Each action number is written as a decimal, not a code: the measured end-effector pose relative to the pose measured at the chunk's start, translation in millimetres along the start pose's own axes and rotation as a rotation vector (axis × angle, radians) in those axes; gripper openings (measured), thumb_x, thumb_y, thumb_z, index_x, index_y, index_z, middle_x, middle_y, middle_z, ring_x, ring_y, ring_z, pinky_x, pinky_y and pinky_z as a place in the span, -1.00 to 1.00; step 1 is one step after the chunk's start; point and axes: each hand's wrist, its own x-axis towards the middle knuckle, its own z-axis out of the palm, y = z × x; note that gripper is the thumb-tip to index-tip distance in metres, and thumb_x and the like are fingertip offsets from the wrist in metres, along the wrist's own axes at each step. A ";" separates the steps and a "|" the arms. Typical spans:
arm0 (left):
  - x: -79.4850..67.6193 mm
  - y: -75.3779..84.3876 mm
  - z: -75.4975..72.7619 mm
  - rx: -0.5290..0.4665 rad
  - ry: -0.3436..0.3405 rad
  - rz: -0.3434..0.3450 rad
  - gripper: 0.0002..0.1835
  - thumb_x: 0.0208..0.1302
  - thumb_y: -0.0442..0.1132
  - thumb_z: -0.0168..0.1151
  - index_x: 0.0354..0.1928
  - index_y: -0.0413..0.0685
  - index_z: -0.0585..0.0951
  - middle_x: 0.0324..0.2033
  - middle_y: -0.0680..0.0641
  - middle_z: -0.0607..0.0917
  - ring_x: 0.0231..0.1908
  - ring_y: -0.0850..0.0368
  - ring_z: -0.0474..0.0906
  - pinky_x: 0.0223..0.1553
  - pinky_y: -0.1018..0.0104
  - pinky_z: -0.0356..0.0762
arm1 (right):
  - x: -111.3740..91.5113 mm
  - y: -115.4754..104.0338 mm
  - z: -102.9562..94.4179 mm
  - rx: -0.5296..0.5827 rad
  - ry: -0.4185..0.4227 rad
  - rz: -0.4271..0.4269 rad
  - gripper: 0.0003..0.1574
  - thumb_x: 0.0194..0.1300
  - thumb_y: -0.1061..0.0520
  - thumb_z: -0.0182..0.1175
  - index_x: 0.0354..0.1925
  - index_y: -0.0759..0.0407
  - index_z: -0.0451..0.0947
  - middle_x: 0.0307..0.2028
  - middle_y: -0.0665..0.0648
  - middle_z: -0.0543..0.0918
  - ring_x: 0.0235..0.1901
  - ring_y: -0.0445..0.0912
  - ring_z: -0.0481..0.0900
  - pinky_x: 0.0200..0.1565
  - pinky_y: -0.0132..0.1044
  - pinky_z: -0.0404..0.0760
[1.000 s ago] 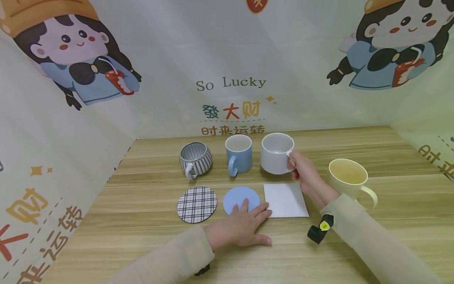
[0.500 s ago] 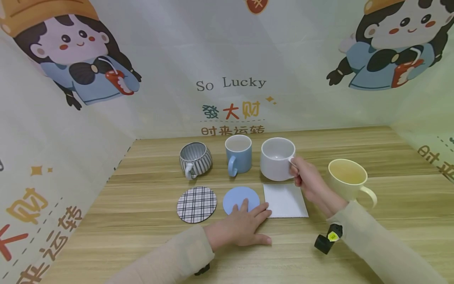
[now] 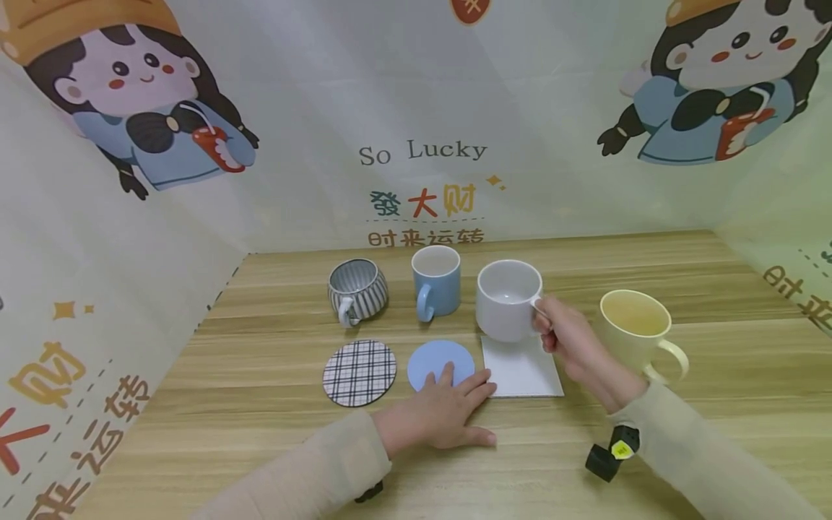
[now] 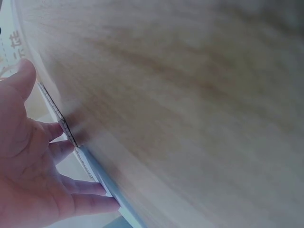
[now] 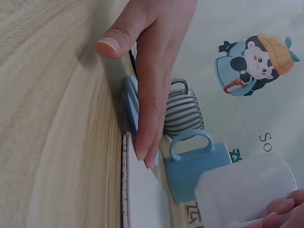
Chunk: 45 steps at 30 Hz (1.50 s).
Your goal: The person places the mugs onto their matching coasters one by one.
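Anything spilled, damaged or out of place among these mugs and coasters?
No spill or damage shows. The yellow mug is the odd one: it stands apart at the right, with no coaster of its colour in view.

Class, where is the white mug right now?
In the head view, the white mug is just right of the blue mug, held in the right hand.

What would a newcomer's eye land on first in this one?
Probably the two large cartoon figures on the printed backdrop, at the upper left and upper right of the head view. Next, the white mug, held by its handle in the right hand and raised over the white square coaster. Then the spread left hand, its fingers reaching the round blue coaster.
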 end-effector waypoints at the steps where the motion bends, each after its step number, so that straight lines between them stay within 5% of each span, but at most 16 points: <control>1: -0.2 0.2 -0.4 0.002 -0.001 0.000 -0.20 0.20 0.37 -0.17 0.41 0.20 0.04 0.42 0.15 -0.07 0.33 -0.33 -0.08 0.20 -0.22 0.09 | -1.2 0.0 0.1 -0.002 0.000 0.003 -0.52 0.29 0.12 -0.18 -0.78 0.00 0.15 -0.69 -0.08 0.26 -0.63 -0.22 0.18 -0.51 -0.41 0.20; 14: -2.1 0.8 -2.0 0.015 -0.002 -0.007 -0.20 0.19 0.37 -0.17 0.41 0.21 0.04 0.42 0.15 -0.06 0.33 -0.32 -0.07 0.20 -0.20 0.11 | -8.6 11.1 -7.8 0.001 -0.019 -0.048 -0.53 0.24 0.04 -0.13 -0.80 -0.03 0.18 -0.72 -0.12 0.27 -0.66 -0.25 0.17 -0.55 -0.41 0.17; 27: -1.1 0.0 0.2 0.008 0.009 -0.002 -0.19 0.19 0.38 -0.16 0.41 0.20 0.04 0.42 0.14 -0.05 0.32 -0.34 -0.07 0.20 -0.22 0.10 | -21.4 8.2 -5.9 -0.010 0.009 0.048 -0.50 0.31 0.09 -0.19 -0.78 -0.01 0.15 -0.70 -0.09 0.25 -0.63 -0.23 0.17 -0.50 -0.42 0.18; 45: -1.6 0.6 -1.1 -0.008 0.011 -0.007 -0.20 0.18 0.37 -0.13 0.41 0.21 0.05 0.41 0.15 -0.04 0.33 -0.33 -0.08 0.21 -0.21 0.08 | -29.0 18.6 -13.2 -0.020 -0.041 0.018 -0.48 0.31 0.14 -0.21 -0.80 0.01 0.11 -0.74 -0.09 0.21 -0.70 -0.24 0.14 -0.56 -0.40 0.15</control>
